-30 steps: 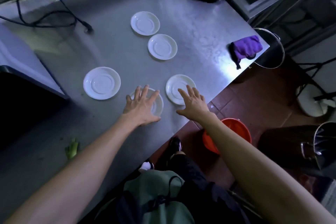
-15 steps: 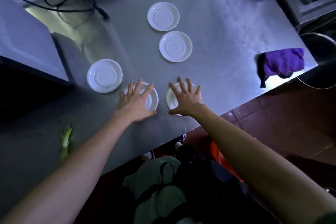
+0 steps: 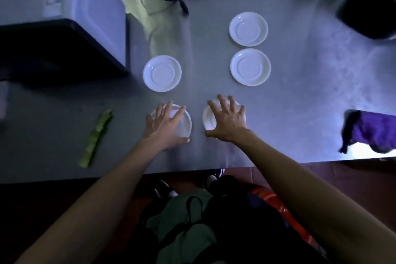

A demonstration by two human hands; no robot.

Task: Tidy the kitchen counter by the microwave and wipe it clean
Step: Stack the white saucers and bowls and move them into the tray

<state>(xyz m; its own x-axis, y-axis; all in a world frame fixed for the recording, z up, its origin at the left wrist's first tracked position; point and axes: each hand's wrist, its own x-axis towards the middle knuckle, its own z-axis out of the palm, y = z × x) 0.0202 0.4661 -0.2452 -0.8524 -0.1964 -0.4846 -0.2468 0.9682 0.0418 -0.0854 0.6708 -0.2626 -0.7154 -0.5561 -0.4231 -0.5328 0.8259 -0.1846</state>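
We are at the desk [image 3: 300,113] now, and both hands are down on saucers. Taking the microwave [image 3: 62,17] as our marker: the left hand [image 3: 165,128] lies spread over the near-left saucer [image 3: 182,124], which sits off the microwave's front corner, toward the desk's near edge. The right hand [image 3: 227,122] covers the near-right saucer [image 3: 209,119], one place further out from the microwave along that same near row.

Each grip is fingers splayed and fairly straight over a rim, thumb at the near edge. Whether the fingertips are hooking under the rims we cannot quite tell in this dim light, so call it resting on, not clamped.

Three more saucers wait beyond. The middle saucer [image 3: 162,73] lies just beside the microwave's front corner, straight ahead of the left hand and nearer to it. The two far saucers [image 3: 249,48] stand in a line running away from us, directly ahead of the right hand. We judge stacking comes next, each hand pushing forward along its own column.

The purple cloth [image 3: 372,133] lies well away from the microwave at the desk's far right. A green vegetable scrap [image 3: 95,139] lies in front of the microwave, long axis running toward us.
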